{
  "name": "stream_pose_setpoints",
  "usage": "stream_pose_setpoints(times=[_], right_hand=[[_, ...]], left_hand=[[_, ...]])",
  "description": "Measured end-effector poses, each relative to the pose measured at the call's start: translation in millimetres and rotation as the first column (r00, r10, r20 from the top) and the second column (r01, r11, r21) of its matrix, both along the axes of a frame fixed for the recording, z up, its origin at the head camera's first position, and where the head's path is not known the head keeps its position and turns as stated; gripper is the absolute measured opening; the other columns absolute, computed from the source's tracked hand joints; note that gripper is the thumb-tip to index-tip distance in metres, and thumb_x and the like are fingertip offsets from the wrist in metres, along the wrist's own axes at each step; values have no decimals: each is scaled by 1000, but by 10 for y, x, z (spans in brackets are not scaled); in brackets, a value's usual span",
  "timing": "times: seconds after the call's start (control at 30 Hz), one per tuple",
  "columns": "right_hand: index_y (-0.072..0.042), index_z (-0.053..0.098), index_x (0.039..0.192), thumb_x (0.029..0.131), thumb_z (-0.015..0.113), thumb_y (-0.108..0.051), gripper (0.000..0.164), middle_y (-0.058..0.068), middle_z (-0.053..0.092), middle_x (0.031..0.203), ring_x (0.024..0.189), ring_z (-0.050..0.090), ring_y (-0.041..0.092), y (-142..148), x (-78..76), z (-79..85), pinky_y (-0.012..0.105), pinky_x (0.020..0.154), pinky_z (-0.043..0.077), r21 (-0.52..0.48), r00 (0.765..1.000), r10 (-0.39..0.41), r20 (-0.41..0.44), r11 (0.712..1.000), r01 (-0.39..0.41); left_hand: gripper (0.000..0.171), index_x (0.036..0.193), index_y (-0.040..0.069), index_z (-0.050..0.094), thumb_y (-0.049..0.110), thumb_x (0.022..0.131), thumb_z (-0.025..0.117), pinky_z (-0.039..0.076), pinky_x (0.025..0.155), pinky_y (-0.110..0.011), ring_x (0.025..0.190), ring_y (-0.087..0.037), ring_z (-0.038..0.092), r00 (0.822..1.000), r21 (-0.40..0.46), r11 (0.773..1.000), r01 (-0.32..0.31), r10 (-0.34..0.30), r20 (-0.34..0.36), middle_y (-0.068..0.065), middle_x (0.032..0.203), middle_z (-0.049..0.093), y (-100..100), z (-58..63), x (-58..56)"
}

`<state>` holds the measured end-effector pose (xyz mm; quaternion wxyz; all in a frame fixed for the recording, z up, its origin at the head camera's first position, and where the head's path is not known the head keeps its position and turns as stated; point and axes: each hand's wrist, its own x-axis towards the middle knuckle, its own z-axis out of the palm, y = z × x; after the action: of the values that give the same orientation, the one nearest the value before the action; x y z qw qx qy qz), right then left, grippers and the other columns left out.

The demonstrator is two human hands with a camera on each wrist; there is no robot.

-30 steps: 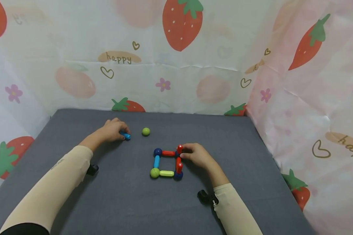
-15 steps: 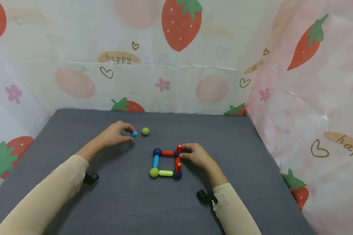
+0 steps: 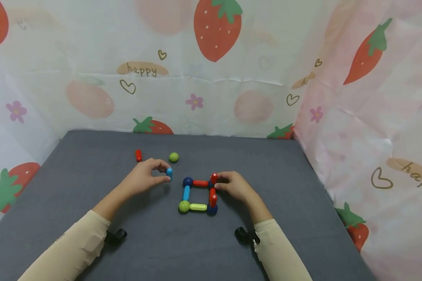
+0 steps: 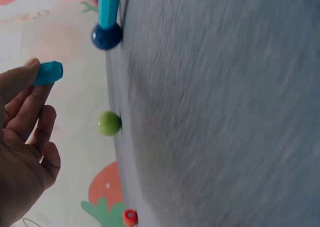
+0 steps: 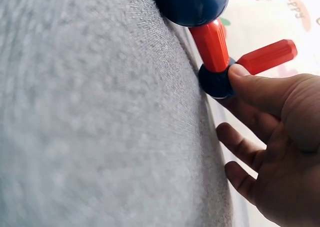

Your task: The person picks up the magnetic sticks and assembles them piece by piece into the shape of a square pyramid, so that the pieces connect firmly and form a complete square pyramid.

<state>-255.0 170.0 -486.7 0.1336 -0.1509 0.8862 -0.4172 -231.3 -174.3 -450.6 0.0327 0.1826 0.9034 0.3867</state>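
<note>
My left hand (image 3: 147, 178) pinches a light blue rod (image 3: 169, 173) between thumb and fingers, held upright above the cloth, left of a square of rods and balls. That square has a dark blue ball (image 3: 188, 182) at its far left and a green ball (image 3: 184, 206) at its near left. Red, blue and green rods form its sides. Two red rods stand up from the right corners, one (image 3: 213, 200) near and one (image 5: 267, 57) far. With thumb and fingers, my right hand (image 3: 238, 187) grips the far right dark blue ball (image 5: 215, 81), partly hidden by the hand.
Behind the square a loose green ball (image 3: 174, 157) lies on the grey cloth (image 3: 168, 249). Farther left lies a loose red rod (image 3: 138, 155). A strawberry-print curtain (image 3: 211, 93) borders the table at the back and sides.
The left hand has brought the blue rod right and nearer, turning it upright, and the loose red rod has come into view behind it. The right hand keeps its place at the corner.
</note>
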Motion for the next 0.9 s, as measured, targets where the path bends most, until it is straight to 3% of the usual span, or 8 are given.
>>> stream_pose_setpoints(times=[0.4,0.9], right_hand=[[-17,73,126,96,74,-22,31,-1,73,120,115,64,19,-12,-4,9,45,102,49,15,1000,-2,6,1000,2],[-18,73,126,96,74,-22,30,-2,73,120,116,64,20,8,0,8,45,104,49,18,1000,-3,4,1000,3]], left_hand=[[21,107,26,71,27,89,82,46,100,-53,110,-26,59,997,59,997,49,-52,61,4,108,65,246,-8,360],[22,106,29,71,27,88,83,49,89,-42,105,-16,60,996,58,997,56,-60,61,10,105,66,451,-91,494]])
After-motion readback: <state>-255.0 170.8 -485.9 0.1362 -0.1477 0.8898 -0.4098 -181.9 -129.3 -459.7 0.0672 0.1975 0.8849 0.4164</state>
